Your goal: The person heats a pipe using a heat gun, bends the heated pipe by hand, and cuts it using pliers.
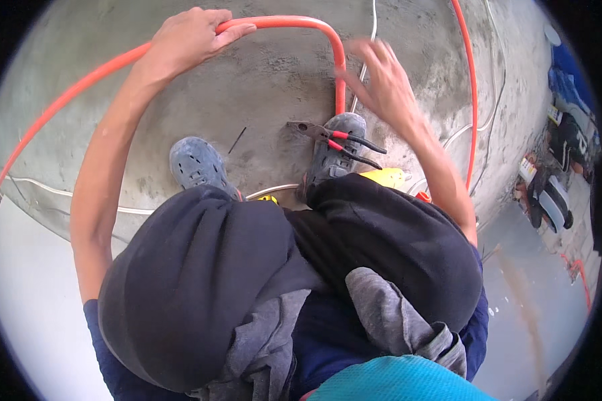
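A bent orange pipe [294, 22] arches over the floor ahead of my feet. My left hand [190, 37] is closed around it near the top, with the thumb lying along it. On its right side the pipe turns sharply down toward my right shoe [334, 144]. Just right of that bend is my right hand [381, 80], fingers apart and somewhat blurred. Its thumb overlaps the pipe in view; whether they touch I cannot tell. Pliers [337, 140] with red and black handles rest across the right shoe.
A thin dark rod [236, 140] lies between my shoes. White cable [140, 210] crosses the floor behind them. By my right knee is a yellow object [386, 176]. A second orange pipe [472, 100] runs at the right, with assorted items [548, 197] along the far right.
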The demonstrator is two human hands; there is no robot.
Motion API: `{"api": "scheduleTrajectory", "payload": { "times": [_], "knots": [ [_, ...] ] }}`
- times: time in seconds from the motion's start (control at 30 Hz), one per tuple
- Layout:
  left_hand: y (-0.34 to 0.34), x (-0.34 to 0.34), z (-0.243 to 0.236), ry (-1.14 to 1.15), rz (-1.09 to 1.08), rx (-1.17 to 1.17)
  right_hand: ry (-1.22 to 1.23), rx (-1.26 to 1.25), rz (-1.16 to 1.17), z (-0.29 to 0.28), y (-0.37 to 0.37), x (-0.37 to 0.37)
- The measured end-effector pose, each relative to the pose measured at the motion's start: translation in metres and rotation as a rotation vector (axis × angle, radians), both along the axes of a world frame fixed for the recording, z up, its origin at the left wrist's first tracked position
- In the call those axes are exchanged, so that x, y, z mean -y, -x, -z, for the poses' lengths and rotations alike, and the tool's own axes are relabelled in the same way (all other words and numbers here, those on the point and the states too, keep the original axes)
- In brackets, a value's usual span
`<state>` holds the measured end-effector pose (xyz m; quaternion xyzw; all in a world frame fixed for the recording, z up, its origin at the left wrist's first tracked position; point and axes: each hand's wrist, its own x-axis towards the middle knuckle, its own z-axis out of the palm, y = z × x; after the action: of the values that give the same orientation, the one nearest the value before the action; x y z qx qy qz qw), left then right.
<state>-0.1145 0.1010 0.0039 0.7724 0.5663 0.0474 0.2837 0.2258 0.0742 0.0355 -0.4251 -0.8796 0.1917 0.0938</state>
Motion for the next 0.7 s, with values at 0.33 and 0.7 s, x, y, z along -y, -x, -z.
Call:
{"api": "scheduleTrajectory", "payload": {
  "times": [0.33, 0.7],
  "knots": [
    [0.0, -0.001, 0.001, 0.098, -0.013, 0.006, -0.184, -0.018, -0.064, 0.079, 0.037, -0.044],
    [-0.007, -0.01, -0.007, 0.124, 0.0, -0.057, -0.027, -0.117, -0.001, 0.048, 0.031, -0.044]
  ]
}}
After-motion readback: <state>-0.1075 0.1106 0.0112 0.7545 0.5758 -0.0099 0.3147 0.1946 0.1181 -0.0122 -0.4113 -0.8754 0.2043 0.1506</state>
